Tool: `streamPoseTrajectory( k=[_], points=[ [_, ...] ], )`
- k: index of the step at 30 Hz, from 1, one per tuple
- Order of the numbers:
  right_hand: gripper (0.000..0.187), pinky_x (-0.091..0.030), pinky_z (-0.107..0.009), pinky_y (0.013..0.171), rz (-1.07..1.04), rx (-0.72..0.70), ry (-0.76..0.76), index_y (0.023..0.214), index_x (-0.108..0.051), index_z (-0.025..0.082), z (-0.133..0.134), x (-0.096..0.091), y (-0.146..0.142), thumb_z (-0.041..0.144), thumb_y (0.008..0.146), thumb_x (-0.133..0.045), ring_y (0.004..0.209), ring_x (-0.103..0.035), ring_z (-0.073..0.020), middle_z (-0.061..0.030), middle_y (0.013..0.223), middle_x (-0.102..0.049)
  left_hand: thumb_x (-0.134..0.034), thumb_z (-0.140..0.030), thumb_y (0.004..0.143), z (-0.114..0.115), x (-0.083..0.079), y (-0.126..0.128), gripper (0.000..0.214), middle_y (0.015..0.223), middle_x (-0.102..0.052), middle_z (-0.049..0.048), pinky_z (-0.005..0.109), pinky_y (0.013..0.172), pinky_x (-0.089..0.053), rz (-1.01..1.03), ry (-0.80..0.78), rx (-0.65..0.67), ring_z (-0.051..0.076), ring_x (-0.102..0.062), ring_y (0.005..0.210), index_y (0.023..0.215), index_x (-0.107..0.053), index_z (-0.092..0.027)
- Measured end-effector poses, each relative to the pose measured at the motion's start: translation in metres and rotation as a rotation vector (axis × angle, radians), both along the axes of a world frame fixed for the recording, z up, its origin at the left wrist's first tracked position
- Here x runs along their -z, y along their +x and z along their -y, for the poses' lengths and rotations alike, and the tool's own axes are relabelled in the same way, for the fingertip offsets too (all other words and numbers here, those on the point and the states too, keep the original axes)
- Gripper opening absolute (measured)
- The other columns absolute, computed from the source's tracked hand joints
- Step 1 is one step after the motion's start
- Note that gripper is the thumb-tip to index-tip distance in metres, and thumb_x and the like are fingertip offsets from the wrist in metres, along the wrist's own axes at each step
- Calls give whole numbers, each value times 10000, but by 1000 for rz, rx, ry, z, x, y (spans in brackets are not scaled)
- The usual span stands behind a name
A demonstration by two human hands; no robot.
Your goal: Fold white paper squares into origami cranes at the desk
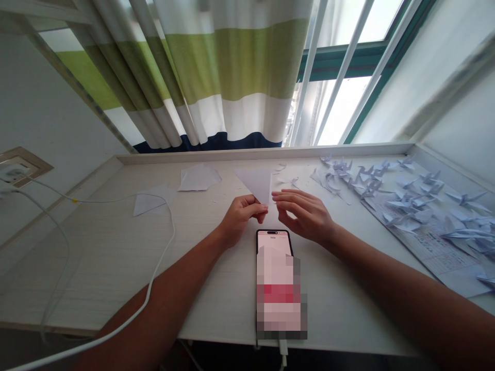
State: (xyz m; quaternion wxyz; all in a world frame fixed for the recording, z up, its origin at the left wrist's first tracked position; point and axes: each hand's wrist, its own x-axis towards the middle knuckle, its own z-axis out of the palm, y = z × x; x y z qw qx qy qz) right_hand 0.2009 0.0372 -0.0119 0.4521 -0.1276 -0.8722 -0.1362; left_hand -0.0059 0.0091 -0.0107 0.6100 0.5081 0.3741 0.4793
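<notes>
A white sheet of paper folded to a triangle (258,184) is pinched by its lower corner between the thumb and fingers of my left hand (242,219), just above the desk. My right hand (303,212) hovers close to the paper's right edge, fingers stretched and a little apart, holding nothing. A small gap shows between its fingertips and the paper. Below both hands a phone (274,243) with a lit, partly blurred screen lies on the desk, a cable plugged into its lower end.
Many folded paper cranes (410,201) cover a printed sheet (429,250) on the right. Stacked white paper (199,178) and more sheets (154,201) lie left; paper scraps (288,181) lie behind my right hand. A white cable (172,232) loops over my left forearm from a wall socket (19,167).
</notes>
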Motion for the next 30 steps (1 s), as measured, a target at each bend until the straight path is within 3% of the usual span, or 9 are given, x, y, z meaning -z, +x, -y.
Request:
streamPoseTrajectory(
  k=[4,8,10,13,17,30],
  points=[
    [109,-638,-386,820,-45,195,-58,849,-660,204,-6,4,6,104,890,-647,839,-775,-213,-58,868,-800,-730,-287,782,-1,-2,-1,221,594,-594,2,294,670,-406,-12,27,-59,122,-510,603,629,-642,-154],
    [207,-578,-422,812,37,394,-96,706,-616,205,-11,6,10,163,907,-647,680,-708,-203,-47,763,-769,-742,-301,775,-1,-4,0,228,594,-606,6,295,663,-418,-62,83,-96,125,-521,600,626,-645,-158],
    [175,-568,-425,832,38,368,-69,751,-624,205,-10,4,8,169,918,-659,694,-701,-198,-44,784,-766,-743,-305,770,0,-4,1,232,594,-612,11,298,656,-422,-97,97,-105,130,-526,599,619,-642,-159],
    [59,-564,-431,899,42,209,-5,931,-658,215,-6,1,4,160,923,-678,751,-710,-187,-23,858,-774,-741,-322,766,1,-5,2,246,588,-611,14,297,637,-419,-137,105,-104,132,-524,593,613,-639,-159],
    [200,-563,-425,932,94,88,113,1114,-651,204,-1,-3,2,139,928,-690,827,-732,-179,-28,922,-788,-739,-324,762,0,-4,3,243,580,-610,14,294,623,-421,-143,101,-95,130,-522,581,613,-640,-158],
    [126,-544,-414,984,205,88,175,1044,-672,228,5,-6,2,135,974,-625,872,-739,-165,17,846,-756,-724,-308,813,1,-1,1,227,611,-639,16,301,667,-450,-148,73,-26,136,-551,605,655,-674,-154]
  ],
)
